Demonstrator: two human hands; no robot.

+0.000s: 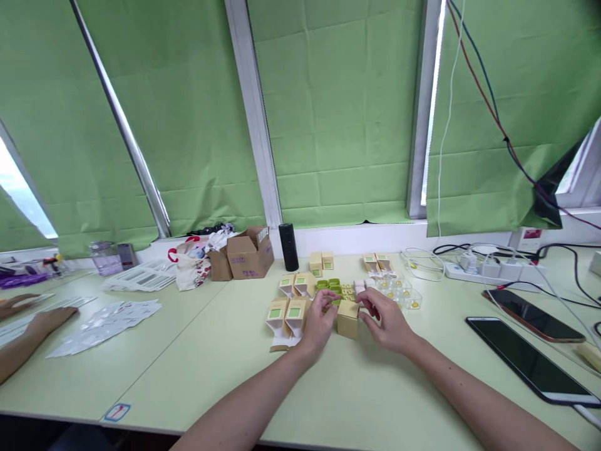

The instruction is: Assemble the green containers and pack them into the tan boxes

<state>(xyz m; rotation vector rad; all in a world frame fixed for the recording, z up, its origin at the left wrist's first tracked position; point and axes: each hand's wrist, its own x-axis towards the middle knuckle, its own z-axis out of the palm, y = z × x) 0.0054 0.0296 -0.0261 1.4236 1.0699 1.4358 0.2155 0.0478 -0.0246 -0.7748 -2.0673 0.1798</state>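
Note:
A small tan cardboard box [348, 321] stands on the table between my two hands. My left hand [320, 322] has its curled fingers and thumb at the box's left side. On the other side, my right hand [385, 319] grips near the box's top right edge with thumb and fingers. Left of my hands stand several open tan boxes [286, 316] with green labels and raised flaps. Just behind the held box are green square pieces [334, 285], small yellowish pieces [347, 292] and pale pink pieces [365, 285]. Clear plastic cups [413, 299] with yellow bits lie beyond my right hand.
At the back stand a black cylinder [288, 247] and a brown carton [250, 254]. Two phones [530, 357] and a power strip [498, 274] with cables are at right. On the left, another person's hand [52, 319] rests near white sheets [106, 326].

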